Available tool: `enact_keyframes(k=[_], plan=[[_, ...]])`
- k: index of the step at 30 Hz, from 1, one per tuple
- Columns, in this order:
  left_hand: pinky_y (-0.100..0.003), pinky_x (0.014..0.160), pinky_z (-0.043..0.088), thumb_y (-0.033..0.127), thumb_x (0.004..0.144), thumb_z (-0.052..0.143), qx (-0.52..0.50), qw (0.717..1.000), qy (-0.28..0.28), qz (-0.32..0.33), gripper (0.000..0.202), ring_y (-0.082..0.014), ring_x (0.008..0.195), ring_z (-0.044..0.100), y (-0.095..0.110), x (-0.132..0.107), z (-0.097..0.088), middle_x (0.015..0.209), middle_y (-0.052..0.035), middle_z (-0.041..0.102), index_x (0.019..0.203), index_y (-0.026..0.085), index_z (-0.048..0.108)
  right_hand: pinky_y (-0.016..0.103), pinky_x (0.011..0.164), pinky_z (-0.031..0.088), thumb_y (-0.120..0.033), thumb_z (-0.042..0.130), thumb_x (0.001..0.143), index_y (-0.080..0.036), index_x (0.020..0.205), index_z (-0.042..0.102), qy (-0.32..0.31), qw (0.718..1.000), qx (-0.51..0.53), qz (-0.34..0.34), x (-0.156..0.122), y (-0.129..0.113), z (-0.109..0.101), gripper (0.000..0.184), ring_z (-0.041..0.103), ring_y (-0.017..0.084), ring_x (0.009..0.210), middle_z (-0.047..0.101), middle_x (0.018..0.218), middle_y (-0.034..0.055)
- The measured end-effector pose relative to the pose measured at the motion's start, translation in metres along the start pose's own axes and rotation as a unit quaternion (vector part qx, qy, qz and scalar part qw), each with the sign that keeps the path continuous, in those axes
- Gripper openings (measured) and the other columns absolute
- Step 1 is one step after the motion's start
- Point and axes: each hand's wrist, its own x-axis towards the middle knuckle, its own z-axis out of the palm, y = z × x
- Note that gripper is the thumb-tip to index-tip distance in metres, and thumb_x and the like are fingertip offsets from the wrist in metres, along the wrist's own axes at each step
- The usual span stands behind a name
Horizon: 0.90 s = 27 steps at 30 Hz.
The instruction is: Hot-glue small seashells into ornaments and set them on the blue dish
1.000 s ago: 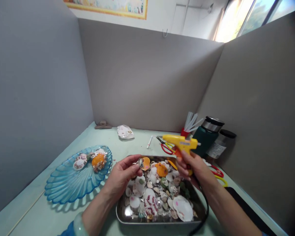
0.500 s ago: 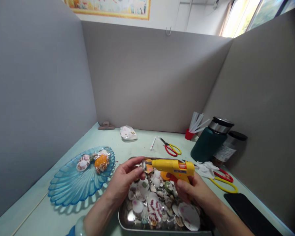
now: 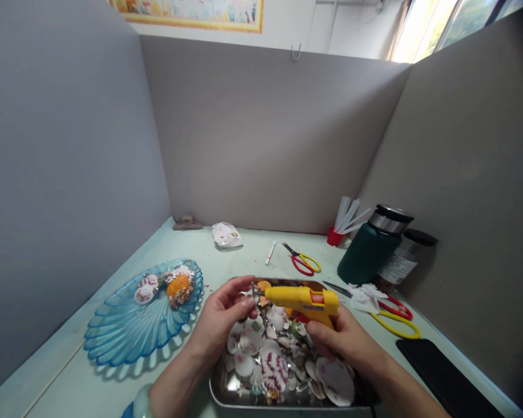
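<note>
My right hand (image 3: 337,334) is wrapped round the handle of a yellow glue gun (image 3: 303,299), its nozzle pointing left. At the nozzle tip, the fingers of my left hand (image 3: 226,307) pinch a small item, too small and hidden to make out for certain. Both hands are above a metal tray (image 3: 220,395) filled with shells, among them a purple-and-white scallop shell (image 3: 273,371) and a large pale shell (image 3: 335,380). To the left stands a blue shell-shaped glass dish (image 3: 131,325) bearing an orange shell (image 3: 178,285) and a cluster of smaller shells.
Scissors (image 3: 303,261) and a white tube (image 3: 271,253) lie behind the tray. At right are a green bottle (image 3: 372,247), a jar (image 3: 407,261), glue sticks (image 3: 346,215) in a red cup, larger scissors (image 3: 396,325) under crumpled tissue (image 3: 366,297), and a black phone (image 3: 444,374). Grey panels enclose the table.
The glue gun has shifted slightly left and down, its nozzle now at my left fingertips. My left hand stays almost in place.
</note>
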Motion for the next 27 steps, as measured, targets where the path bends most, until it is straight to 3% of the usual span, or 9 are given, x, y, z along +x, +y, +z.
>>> enact_keyframes(k=[9,16,27], plan=[[-0.022,0.067,0.047,0.022,0.074,0.071,0.011,1.0,-0.013,-0.024,0.037,-0.0096,0.066,0.06,0.0004,-0.0017,-0.0008,0.097,-0.0064,0.071,0.11,0.019,0.067,0.018,0.037,0.022,-0.053,0.068,0.074,-0.016,0.089,0.062,0.006,1.0,0.027,-0.013,0.0016,-0.002,0.0022,0.04,0.031,0.005,0.038,0.043,0.046,-0.0064],[-0.022,0.068,0.046,0.024,0.074,0.071,0.025,0.999,0.002,-0.026,0.038,-0.0104,0.068,0.062,-0.001,-0.0005,-0.0026,0.096,-0.0065,0.071,0.112,0.018,0.065,0.014,0.035,0.023,-0.047,0.067,0.078,-0.012,0.092,0.059,-0.035,0.999,0.031,-0.023,0.0011,0.0013,-0.0017,0.038,0.031,0.003,0.037,0.042,0.048,-0.0078],[-0.023,0.072,0.047,0.023,0.073,0.072,0.024,0.999,0.005,-0.041,0.039,-0.0116,0.072,0.064,-0.0026,-0.0008,-0.0035,0.089,-0.0045,0.073,0.112,0.02,0.065,0.014,0.035,0.024,-0.045,0.066,0.08,-0.012,0.094,0.059,-0.025,0.998,0.032,-0.04,0.0016,0.0004,-0.0023,0.036,0.031,0.003,0.038,0.04,0.049,-0.0082]])
